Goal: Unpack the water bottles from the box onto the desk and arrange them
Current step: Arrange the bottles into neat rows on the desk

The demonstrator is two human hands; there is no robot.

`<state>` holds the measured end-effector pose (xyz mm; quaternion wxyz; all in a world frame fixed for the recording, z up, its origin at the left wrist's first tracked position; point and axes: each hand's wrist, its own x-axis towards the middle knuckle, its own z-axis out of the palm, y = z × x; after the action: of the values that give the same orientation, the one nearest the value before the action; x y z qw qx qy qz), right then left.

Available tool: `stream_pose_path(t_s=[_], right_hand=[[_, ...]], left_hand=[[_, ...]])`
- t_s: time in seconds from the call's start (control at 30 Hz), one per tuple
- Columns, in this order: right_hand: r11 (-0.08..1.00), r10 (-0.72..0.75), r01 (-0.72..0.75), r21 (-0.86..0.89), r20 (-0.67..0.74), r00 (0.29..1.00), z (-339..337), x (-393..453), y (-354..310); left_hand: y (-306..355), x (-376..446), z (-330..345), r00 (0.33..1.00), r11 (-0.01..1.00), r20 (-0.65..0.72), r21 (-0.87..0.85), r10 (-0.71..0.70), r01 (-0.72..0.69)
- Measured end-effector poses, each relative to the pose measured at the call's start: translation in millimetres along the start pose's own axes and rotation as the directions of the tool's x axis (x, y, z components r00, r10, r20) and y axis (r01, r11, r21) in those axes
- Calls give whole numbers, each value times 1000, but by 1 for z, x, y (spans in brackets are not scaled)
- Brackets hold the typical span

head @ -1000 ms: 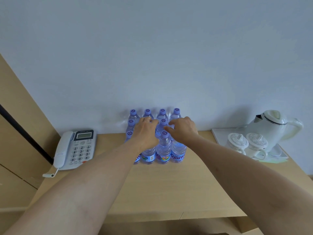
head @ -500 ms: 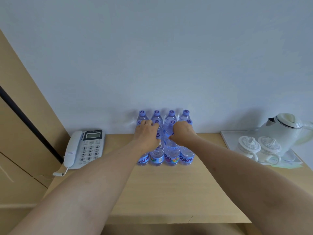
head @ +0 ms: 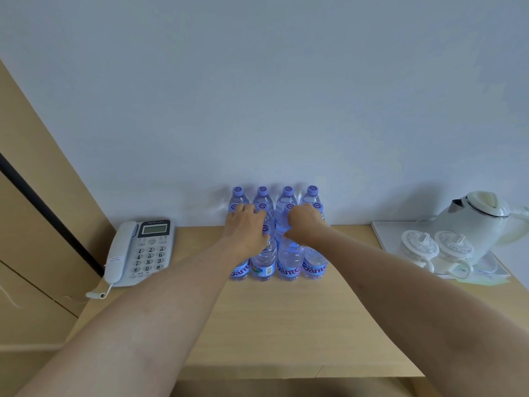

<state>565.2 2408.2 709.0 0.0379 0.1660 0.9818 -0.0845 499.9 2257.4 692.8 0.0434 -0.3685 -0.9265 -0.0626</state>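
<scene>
Hands (head: 246,227) lower, over "Gante"-labelled bottles (head: 289,259)

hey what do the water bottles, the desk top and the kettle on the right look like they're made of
Water bottles: clear thin plastic, glossy, since the bottles behind show through them; the purple caps look like matte plastic. Desk: pale wood-grain surface, probably laminate or veneer, with a smooth low sheen. Kettle: a glossy cream-white shell with a dark rim band; plastic or enamelled metal, I cannot tell which.

Pale blue-grey wall (head: 286,96) stood behind light wooden desk (head: 286,325); tan cabinet panel (head: 43,196) flanked left side.
</scene>
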Motion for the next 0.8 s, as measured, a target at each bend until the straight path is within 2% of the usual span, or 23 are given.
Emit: stream_pose_path(t_s=[0.3, 0.8], right_hand=[[999, -43, 43, 2, -16, 999, 2, 0, 0], [997, 11, -8, 83, -26, 1000, 5, -11, -2]], left_hand=[[-3, 0, 0, 1000, 1000, 5, -16, -10, 10], [-7, -6, 0, 1000, 997, -25, -75, 17, -19]])
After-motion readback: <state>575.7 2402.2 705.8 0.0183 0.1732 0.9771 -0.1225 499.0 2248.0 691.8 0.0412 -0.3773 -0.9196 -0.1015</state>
